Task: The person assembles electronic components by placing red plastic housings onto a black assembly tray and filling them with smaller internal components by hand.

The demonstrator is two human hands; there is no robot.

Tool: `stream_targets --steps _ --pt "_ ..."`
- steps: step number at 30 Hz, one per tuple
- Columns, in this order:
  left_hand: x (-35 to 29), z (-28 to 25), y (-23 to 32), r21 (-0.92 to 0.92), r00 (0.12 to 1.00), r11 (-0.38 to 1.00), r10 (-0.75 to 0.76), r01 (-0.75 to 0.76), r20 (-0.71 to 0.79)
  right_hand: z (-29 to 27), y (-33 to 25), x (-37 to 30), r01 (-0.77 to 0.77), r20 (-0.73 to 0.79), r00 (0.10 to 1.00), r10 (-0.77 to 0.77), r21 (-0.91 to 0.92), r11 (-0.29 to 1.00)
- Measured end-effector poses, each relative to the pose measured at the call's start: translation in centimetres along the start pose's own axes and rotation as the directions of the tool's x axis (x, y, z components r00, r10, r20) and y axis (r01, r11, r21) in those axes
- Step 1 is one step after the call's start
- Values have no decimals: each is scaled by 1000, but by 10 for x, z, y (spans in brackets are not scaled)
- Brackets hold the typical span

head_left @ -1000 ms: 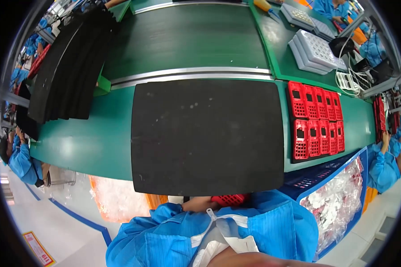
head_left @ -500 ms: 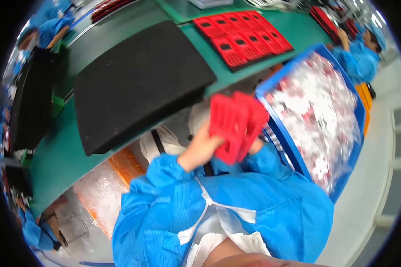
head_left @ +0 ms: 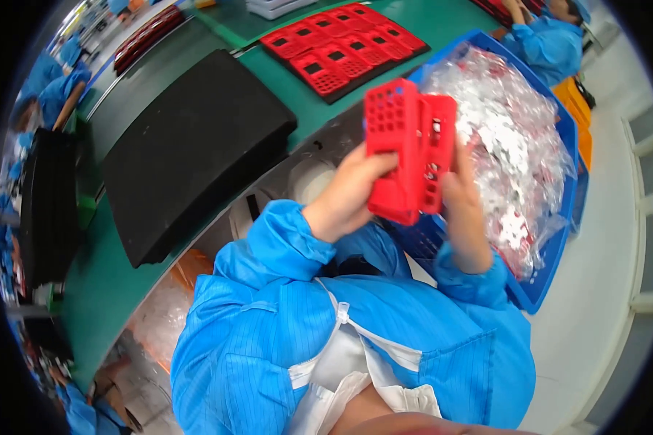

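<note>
Two red plastic casings are up in front of my chest, side by side and partly overlapping. My left hand (head_left: 352, 190) is closed round the left casing (head_left: 393, 119), which has rows of holes for keys; its thumb lies across the front. At the outer edge of the right casing (head_left: 437, 138), which shows small dark parts on its inner side, my right hand (head_left: 466, 206) grips with thumb and fingers. Part of the right casing is hidden behind the left one.
A black foam slab (head_left: 196, 152) lies on the green table (head_left: 94, 290). Beyond it, several red casings sit in rows on a black tray (head_left: 345, 47). At my right stands a blue crate (head_left: 559, 239) full of clear plastic bags (head_left: 497, 138). Co-workers in blue sit around the table.
Both hands have lifted the casings up and a little right, and the casings have spread apart at the top. My right hand has come into view at their right side. My view has shifted.
</note>
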State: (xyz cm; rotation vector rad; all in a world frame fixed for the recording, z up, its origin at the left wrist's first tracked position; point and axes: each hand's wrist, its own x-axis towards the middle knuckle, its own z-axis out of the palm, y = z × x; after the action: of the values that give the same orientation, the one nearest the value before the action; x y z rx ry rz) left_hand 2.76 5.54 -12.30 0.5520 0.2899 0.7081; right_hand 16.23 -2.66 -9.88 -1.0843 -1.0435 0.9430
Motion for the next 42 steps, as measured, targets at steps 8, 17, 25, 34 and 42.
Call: stream_targets --steps 8,17,25,34,42 --pt "-83 -13 63 872 653 323 758 -367 -5 128 15 37 -281 460 887 43 464 840" --pt "-138 -53 218 683 551 715 633 -148 -543 280 13 180 27 822 568 35 -61 998" --pt "-184 -121 240 724 445 686 627 72 -639 260 28 202 762 875 479 70 -454 461" --pt "-219 -110 242 811 335 583 756 44 -562 243 32 246 -101 723 508 469 -490 866" --pt "-234 -99 238 785 433 492 655 376 -619 226 45 244 920 876 372 -305 -307 242"
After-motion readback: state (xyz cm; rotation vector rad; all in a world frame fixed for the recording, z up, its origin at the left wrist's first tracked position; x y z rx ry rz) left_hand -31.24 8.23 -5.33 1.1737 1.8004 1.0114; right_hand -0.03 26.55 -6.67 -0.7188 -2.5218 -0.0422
